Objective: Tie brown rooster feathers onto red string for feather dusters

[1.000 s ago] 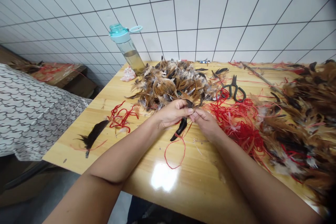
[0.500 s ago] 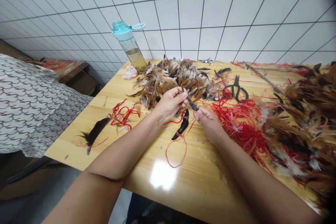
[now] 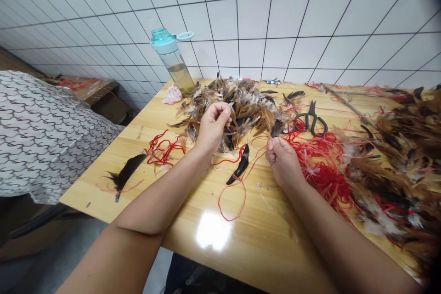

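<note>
Right hand (image 3: 285,160): its fingers are pinching a brown-and-black feather (image 3: 276,127), which is standing up from their tips.
Left hand (image 3: 211,127): its fingers are curling narrow, thumb near forefinger; whether they are gripping anything, I cannot tell from here.
Feather pile (image 3: 223,91): it is spreading just beyond the left fingers, on the wooden surface (image 3: 265,239).
Black feather (image 3: 240,165): it is lying between the two sets of fingers, a little nearer us.
Red string (image 3: 327,172): it is lying tangled just right of the right fingers, with scissors (image 3: 312,109) resting beyond, unheld.
Feather work: I judge it is sitting partway; one feather is being handled, while many are lying around the fingers. Which are finished and which are waiting, I cannot tell.
</note>
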### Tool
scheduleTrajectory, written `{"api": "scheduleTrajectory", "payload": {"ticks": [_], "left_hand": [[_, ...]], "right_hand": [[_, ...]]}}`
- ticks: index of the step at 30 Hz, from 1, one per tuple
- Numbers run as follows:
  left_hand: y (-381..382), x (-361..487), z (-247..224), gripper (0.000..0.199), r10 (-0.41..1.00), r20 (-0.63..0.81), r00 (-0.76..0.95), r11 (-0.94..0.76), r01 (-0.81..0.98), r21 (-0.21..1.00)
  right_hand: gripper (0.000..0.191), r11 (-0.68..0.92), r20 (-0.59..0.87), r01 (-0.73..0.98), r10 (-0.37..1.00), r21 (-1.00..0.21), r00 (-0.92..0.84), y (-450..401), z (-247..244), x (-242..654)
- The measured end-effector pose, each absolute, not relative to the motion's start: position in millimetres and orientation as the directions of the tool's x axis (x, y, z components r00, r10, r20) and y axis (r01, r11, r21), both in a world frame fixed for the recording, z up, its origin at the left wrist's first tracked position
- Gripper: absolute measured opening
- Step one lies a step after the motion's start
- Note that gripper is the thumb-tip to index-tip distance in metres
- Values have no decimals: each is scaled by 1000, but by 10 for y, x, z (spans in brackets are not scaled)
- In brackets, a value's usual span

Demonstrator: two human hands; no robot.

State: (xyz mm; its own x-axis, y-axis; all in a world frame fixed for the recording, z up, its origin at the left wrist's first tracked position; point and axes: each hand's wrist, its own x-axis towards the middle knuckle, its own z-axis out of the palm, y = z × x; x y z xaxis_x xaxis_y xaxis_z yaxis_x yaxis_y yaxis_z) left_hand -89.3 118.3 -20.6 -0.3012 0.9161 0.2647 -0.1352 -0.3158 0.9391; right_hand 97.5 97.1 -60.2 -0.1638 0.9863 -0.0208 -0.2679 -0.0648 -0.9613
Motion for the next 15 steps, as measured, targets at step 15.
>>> {"api": "scheduleTrajectory", "payload": {"ticks": [15], "left_hand": [[1191, -973, -400, 16, 895, 420, 148, -354, 809, 469]], "right_hand": [[42, -24, 2, -244, 994, -969, -107, 966, -638, 969]]}}
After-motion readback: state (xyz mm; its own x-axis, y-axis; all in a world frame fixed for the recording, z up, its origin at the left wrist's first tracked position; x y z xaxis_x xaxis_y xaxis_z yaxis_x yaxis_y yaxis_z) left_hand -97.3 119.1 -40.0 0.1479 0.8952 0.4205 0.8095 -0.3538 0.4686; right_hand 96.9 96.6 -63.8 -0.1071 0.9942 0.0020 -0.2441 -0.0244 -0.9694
